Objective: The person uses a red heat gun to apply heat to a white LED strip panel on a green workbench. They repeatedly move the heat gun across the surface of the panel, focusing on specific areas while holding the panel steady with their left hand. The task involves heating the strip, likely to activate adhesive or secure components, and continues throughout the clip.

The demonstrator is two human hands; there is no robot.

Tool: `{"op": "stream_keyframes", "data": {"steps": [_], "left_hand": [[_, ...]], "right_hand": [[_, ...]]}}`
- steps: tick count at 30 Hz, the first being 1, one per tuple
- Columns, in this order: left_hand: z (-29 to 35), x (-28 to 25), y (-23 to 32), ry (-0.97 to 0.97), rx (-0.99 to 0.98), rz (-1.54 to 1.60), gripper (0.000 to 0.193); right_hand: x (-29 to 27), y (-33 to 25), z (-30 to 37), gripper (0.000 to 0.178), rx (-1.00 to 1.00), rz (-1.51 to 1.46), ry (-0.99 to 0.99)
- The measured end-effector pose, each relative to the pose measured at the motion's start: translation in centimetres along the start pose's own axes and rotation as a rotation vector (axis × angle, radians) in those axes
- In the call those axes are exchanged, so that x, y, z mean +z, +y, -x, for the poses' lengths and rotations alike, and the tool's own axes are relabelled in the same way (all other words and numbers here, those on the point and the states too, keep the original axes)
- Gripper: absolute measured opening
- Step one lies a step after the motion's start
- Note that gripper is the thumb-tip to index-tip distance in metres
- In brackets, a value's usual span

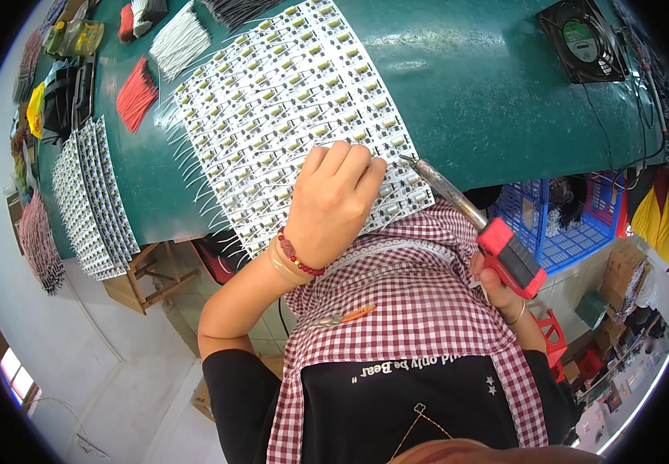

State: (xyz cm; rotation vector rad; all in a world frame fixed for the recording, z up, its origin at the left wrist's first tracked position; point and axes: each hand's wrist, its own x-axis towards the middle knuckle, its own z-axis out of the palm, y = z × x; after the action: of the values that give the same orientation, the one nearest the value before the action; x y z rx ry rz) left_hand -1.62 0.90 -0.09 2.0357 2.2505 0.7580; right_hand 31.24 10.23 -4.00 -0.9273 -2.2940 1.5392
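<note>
- Out toward 8 o'clock of the white rectangular circuit-board panel (265,124) in front of me hangs a pinkish bundle of thin dark-tipped wires (39,243); nearer in, between 8 and 9, lies an overlapping stack of similar white boards (91,201).
- At 9 o'clock I have a bundle of short red wires (136,94); at 10, a bundle of white wires (180,40).
- The panel itself lies tilted on the dark green tabletop (481,100), its near edge reaching past the rim toward my red-and-white checked apron (411,290); white leads stick out along its left side.
- My left hand (334,193) rests at the panel's 5 o'clock; its fingers are bent and close together, tips downward; I cannot tell whether they pinch anything.
- At 6 o'clock a small orange-handled metal tool (347,315) lies on the apron.
- My right hand (497,288), at 4 o'clock, is closed round the red-and-black handle of a metal-barrelled soldering iron (477,220); the iron points to 10 o'clock, its tip over the panel's right edge, near my left fingers; whether it touches, I cannot tell.
- Beyond, at 4 o'clock, sits a blue plastic lattice crate (574,249); between 2 and 3, a square black fan (582,42).
</note>
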Motion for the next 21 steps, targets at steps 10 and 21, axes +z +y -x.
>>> {"op": "stream_keyframes", "data": {"steps": [10,21], "left_hand": [[0.0,0.0,0.3,0.039,-0.007,-0.112,0.019],[0.5,1.2,0.5,0.097,-0.091,-0.026,0.022]], "right_hand": [[-0.3,0.6,-0.4,0.017,0.039,-0.137,0.029],[-0.5,-0.2,-2.1,0.019,0.090,-0.259,-0.076]]}}
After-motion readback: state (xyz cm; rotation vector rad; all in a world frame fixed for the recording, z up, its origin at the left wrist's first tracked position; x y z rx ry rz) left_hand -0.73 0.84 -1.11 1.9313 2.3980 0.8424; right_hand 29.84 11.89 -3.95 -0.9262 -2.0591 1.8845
